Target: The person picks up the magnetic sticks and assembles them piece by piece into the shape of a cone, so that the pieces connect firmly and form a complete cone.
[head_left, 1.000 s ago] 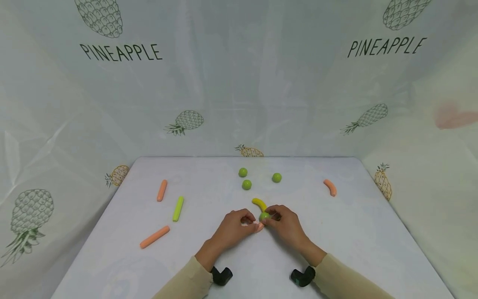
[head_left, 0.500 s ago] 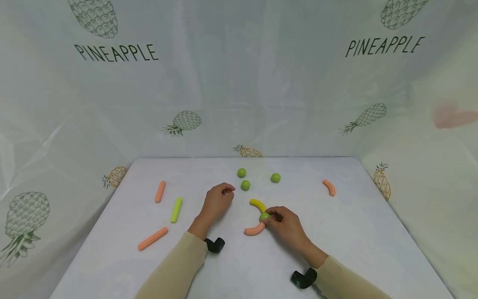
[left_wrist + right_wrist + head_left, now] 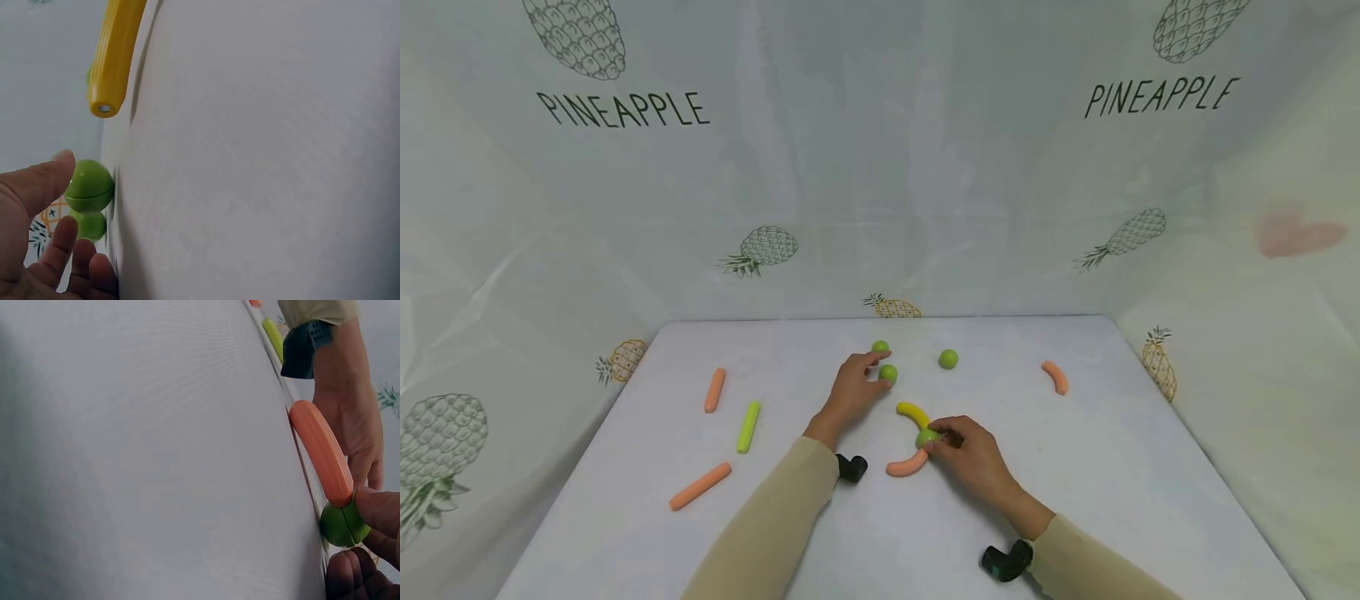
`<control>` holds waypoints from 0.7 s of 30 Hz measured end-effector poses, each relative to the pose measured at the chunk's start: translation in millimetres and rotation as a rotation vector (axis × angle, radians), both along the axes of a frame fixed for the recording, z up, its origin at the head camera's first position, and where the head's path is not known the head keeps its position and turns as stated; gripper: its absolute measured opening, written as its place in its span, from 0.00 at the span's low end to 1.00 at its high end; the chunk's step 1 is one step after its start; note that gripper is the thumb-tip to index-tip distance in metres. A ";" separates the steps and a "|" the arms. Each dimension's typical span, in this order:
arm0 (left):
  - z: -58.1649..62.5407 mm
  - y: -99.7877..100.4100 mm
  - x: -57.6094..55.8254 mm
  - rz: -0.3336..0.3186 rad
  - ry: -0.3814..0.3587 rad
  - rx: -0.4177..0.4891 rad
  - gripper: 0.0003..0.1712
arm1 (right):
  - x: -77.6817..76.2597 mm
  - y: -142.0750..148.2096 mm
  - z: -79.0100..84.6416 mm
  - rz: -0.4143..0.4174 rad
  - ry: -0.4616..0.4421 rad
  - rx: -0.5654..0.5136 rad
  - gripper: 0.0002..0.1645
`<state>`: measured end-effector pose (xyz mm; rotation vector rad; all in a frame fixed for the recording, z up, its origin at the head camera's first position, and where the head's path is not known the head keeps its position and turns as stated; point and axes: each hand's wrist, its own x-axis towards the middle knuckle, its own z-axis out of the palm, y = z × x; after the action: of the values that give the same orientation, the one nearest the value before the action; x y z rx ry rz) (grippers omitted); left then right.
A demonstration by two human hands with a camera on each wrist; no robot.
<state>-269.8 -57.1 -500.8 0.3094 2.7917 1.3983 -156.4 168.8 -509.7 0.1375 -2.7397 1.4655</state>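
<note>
My right hand (image 3: 973, 457) pinches a green ball (image 3: 340, 524) between thumb and fingers, low over the white table. A curved orange rod (image 3: 907, 464) meets that ball on its near side, end against it. On the far side a curved yellow rod (image 3: 913, 412) runs up to the ball. A small metal disc shows in the yellow rod's free end in the left wrist view. Farther off, my left hand (image 3: 852, 390) reaches around another green ball (image 3: 89, 185), thumb and fingers spread on either side. Just beyond sits a second green ball (image 3: 880, 346), partly covered by a finger.
A third loose green ball (image 3: 948, 359) lies at the back. On the left are two straight orange rods, a short one (image 3: 715, 390) and a longer one (image 3: 701, 487), with a straight lime rod (image 3: 748, 427). A curved orange rod (image 3: 1055, 377) lies far right.
My left hand has let go of the curved orange rod near the right hand and moved forward to the loose green balls. My right hand keeps its pinch on the ball.
</note>
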 end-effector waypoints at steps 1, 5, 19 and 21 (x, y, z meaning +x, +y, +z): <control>-0.6 1.7 -1.3 -0.009 0.012 -0.015 0.30 | -0.2 -0.2 0.2 -0.004 -0.007 -0.004 0.14; -4.5 6.0 -5.9 -0.031 0.034 -0.090 0.27 | -0.1 -0.1 0.3 -0.003 0.001 -0.002 0.14; -14.3 -9.3 -5.9 0.039 0.004 -0.089 0.21 | -1.7 -0.2 -0.6 -0.009 -0.025 0.001 0.14; -12.0 -12.0 -1.3 0.039 -0.003 -0.066 0.20 | -1.6 0.2 -1.0 -0.007 -0.024 0.002 0.14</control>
<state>-271.1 -69.1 -512.8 0.2529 2.8494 1.3094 -158.1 169.0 -510.6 0.1104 -2.7576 1.4728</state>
